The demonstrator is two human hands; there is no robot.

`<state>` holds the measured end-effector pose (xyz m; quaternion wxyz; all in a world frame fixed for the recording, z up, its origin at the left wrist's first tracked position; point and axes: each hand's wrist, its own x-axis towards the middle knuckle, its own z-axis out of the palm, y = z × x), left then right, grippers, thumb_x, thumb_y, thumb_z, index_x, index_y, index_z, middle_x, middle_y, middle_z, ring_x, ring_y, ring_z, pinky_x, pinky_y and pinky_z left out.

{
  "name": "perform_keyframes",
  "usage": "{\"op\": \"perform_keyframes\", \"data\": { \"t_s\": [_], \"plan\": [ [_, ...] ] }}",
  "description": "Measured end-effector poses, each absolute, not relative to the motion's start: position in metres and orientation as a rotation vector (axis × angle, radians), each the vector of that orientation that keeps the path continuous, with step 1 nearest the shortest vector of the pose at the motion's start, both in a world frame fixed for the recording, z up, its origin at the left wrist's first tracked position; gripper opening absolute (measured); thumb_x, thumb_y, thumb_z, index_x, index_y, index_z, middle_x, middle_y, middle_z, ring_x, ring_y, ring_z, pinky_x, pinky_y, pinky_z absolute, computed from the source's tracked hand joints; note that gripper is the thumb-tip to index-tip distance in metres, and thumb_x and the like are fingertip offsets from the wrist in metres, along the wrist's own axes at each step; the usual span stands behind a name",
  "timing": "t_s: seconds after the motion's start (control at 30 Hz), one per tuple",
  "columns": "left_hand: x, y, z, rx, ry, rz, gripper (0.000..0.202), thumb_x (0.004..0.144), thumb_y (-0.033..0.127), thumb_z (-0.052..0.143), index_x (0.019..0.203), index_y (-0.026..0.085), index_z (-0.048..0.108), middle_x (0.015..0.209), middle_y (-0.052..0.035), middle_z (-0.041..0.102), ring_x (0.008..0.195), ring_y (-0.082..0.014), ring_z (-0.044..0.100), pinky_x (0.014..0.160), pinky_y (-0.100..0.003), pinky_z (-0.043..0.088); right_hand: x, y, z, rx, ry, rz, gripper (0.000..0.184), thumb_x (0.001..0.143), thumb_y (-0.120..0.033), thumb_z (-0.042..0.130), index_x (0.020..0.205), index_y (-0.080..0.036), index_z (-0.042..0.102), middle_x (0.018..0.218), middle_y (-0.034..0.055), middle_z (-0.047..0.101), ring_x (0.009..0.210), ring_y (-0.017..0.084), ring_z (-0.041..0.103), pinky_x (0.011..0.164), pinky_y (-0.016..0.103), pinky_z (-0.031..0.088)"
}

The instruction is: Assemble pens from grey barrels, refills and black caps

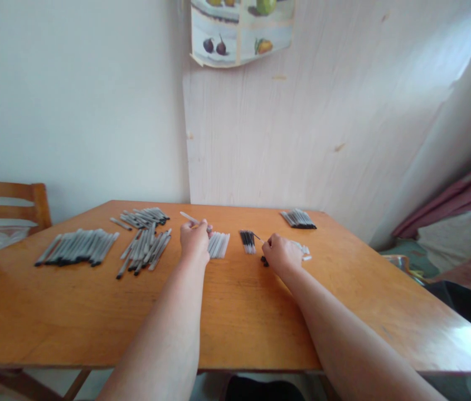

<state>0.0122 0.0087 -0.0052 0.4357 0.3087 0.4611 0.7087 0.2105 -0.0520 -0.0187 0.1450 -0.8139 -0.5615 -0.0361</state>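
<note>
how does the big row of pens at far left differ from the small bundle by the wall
The far-left row holds many more pens and spreads wide; the right bundle is small and tight. The row lies near the chair, the bundle at the table's far edge. Both are grey with dark ends, lying flat.

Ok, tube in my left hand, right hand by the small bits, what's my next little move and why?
Probably bring the hands together: the left hand holds a pale tube lifted off the table, and the right hand seems to pinch a thin stick beside the small bundle of them.
</note>
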Motion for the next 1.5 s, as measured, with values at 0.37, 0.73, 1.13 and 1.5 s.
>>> {"op": "perform_keyframes", "data": {
  "t_s": [0.37,0.73,1.13,1.5],
  "plan": [
    [0.013,0.008,-0.004,0.787,1.195,1.72,0.026,0.074,0.019,0.064,0.097,0.015,0.052,0.069,-0.0026,0.063,0.055,-0.0105,0.06,0.05,-0.018,0.04,0.199,-0.05,-0.023,-2.314,-1.775,-0.051,0.041,0.088,-0.044,0.036,0.096,-0.021,0.07,0.096,0.0146,0.07,0.091,0.026,0.065,0.073,0.033,0.044],
    [0.009,0.009,-0.006,0.831,1.232,1.678,0.015,0.073,0.019,0.063,0.087,0.016,0.058,0.068,-0.0025,0.061,0.055,-0.0103,0.057,0.048,-0.017,0.038,0.204,-0.049,-0.02,-2.306,-1.796,-0.042,0.037,0.087,-0.036,0.037,0.095,-0.021,0.071,0.098,0.0145,0.07,0.091,0.027,0.064,0.073,0.034,0.044],
    [0.005,0.002,-0.001,0.896,1.287,1.636,0.015,0.072,0.023,0.06,0.083,0.015,0.062,0.064,-0.0014,0.058,0.046,-0.0074,0.047,0.045,-0.018,0.035,0.2,-0.051,-0.019,-2.238,-1.977,0.006,0.034,0.085,-0.032,0.041,0.1,-0.029,0.071,0.102,0.01,0.07,0.095,0.026,0.063,0.074,0.033,0.044],
    [-0.009,0.017,-0.023,1.454,1.619,1.447,0.02,0.071,0.023,0.054,0.083,0.016,0.068,0.077,-0.0064,0.068,0.071,-0.0172,0.061,0.06,-0.024,0.042,0.206,-0.052,-0.02,-2.247,-1.902,-0.021,0.037,0.086,-0.034,0.037,0.103,-0.028,0.069,0.101,0.0081,0.07,0.093,0.024,0.064,0.073,0.031,0.043]
  ]
}}
